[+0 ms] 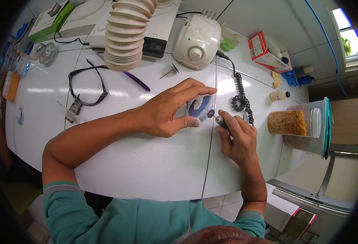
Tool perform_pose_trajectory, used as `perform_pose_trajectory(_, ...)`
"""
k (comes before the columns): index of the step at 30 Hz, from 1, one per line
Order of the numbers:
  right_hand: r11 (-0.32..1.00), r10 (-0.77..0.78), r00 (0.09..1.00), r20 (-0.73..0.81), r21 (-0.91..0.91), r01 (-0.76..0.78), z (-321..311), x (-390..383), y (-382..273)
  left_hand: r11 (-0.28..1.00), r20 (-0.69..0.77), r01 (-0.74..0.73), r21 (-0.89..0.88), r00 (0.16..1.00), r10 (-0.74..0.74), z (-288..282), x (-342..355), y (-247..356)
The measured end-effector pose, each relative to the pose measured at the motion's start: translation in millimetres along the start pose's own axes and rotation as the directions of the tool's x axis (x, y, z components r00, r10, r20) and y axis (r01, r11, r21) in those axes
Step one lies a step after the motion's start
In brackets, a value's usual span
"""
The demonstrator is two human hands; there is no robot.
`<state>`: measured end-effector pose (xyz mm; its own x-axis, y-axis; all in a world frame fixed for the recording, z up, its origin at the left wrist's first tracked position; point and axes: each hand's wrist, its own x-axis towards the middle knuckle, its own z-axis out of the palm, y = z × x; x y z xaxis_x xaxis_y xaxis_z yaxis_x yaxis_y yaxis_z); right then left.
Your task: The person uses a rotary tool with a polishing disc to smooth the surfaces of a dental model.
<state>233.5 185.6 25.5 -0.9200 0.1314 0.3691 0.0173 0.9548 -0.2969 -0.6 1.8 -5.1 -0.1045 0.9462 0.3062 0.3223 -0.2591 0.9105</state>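
My left hand (166,107) grips a rounded blue and white piece, like a dental plaster cast (203,106), thumb at its near edge and fingers over its far side. In my right hand (240,136) is a dark rotary handpiece (223,123), held like a pen. A small dark cutting disc (210,114) at its tip is right at the cast's right edge; whether it touches cannot be seen. From the handpiece's side a coiled black cord (239,87) runs up to a white control box (197,42) with a round knob.
A ribbed suction hose (126,38) hangs over the table's far side. Black-framed glasses (105,95), a purple pen (136,81) and a loose mounted disc (172,70) lie beyond my left arm. At right stand a jar of orange granules (288,123) and a small bottle (278,96).
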Motion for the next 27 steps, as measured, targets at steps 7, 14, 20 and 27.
perform_pose_trajectory(7,1.0,-0.002,1.0,-0.002,0.004,0.002,-0.4,0.7,-1.4,1.0,-0.037,-0.016,0.011,0.999,0.016,2.5,0.0,-4.4)
perform_pose_trajectory(14,1.0,-0.002,1.0,0.004,-0.004,0.002,-0.7,-0.1,-1.1,0.999,-0.046,-0.021,0.029,0.999,0.023,2.1,0.2,-3.7)
perform_pose_trajectory(20,0.999,-0.017,1.0,0.009,-0.028,0.018,-1.6,0.2,-1.5,1.0,-0.046,0.001,0.022,0.999,0.0,1.9,0.6,-1.4)
perform_pose_trajectory(27,0.999,-0.029,1.0,0.008,-0.016,0.03,-1.7,0.0,-2.7,1.0,-0.045,0.011,0.009,0.999,-0.011,1.7,-0.4,-1.7)
